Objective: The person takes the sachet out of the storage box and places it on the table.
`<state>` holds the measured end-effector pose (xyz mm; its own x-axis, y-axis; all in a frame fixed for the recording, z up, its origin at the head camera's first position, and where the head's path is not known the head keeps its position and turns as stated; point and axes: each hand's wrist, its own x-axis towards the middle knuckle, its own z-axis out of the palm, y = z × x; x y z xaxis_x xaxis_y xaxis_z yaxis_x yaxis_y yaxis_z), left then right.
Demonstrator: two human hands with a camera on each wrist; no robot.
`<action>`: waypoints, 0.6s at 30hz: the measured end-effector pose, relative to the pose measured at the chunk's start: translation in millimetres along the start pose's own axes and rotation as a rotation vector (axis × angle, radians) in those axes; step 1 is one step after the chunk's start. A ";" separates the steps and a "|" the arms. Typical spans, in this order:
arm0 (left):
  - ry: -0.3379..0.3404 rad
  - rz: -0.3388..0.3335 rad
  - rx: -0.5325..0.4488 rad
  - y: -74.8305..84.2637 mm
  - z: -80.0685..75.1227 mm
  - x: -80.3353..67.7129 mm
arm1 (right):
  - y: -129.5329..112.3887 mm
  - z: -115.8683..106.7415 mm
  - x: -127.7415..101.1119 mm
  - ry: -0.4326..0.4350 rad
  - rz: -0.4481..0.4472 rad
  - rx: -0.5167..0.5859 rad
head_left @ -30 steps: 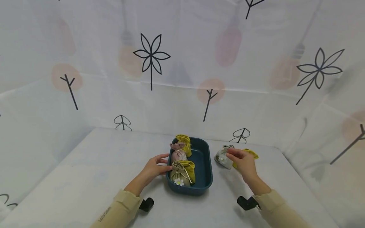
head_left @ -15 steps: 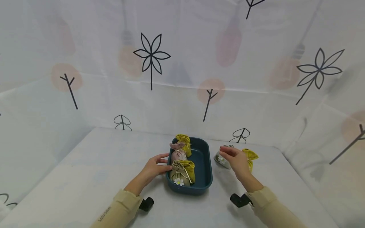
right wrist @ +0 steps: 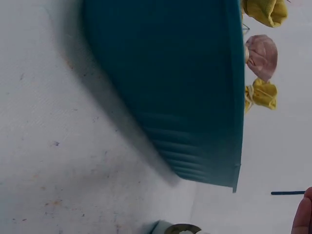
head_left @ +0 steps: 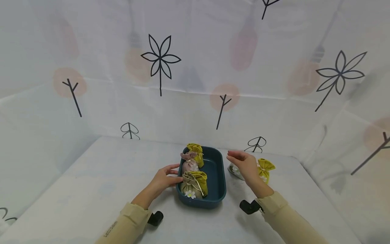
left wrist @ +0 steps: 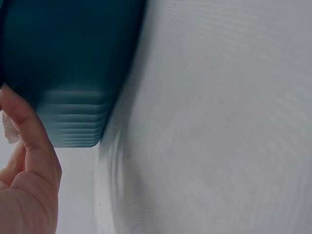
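My left hand (head_left: 163, 179) holds the left rim of a dark teal rectangular tub (head_left: 214, 179), its thumb over the edge beside a beige drawstring pouch (head_left: 190, 188) with a white flower. Behind that pouch inside the tub stand a yellow pouch (head_left: 201, 181), a pink pouch (head_left: 189, 162) and another yellow pouch (head_left: 197, 154). My right hand (head_left: 246, 167) hovers right of the tub, fingertips together, nothing visible between them. It partly hides a grey pouch (head_left: 234, 171) on the table. In the right wrist view only a fingertip (right wrist: 303, 217) shows at the edge.
Another yellow pouch (head_left: 265, 169) stands on the white table (head_left: 106, 189) behind my right hand. The tub's right half shows its bare floor. A white patterned cloth (head_left: 195, 74) rises behind the table. Black wrist mounts (head_left: 250, 206) hang below both wrists.
My right hand has moved left and slightly up from the grey pouch towards the tub, uncovering more of the yellow pouch on the table. The left hand and the tub stay put.
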<state>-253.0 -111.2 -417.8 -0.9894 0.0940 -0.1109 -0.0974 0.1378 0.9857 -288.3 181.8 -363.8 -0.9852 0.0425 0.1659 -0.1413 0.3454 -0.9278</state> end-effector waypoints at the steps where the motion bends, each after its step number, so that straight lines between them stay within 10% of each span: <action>1: -0.001 0.001 0.002 -0.4 0.0 0.2 | -1.1 0.6 0.6 0.000 0.001 0.000; 18: -0.009 -0.001 -0.001 -3.7 -0.6 1.4 | -18.6 15.0 12.0 -0.033 -0.001 0.000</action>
<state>-254.1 -112.1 -421.5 -0.9882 0.1031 -0.1134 -0.0988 0.1370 0.9856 -298.9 161.8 -349.5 -0.9877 0.0114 0.1559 -0.1424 0.3458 -0.9275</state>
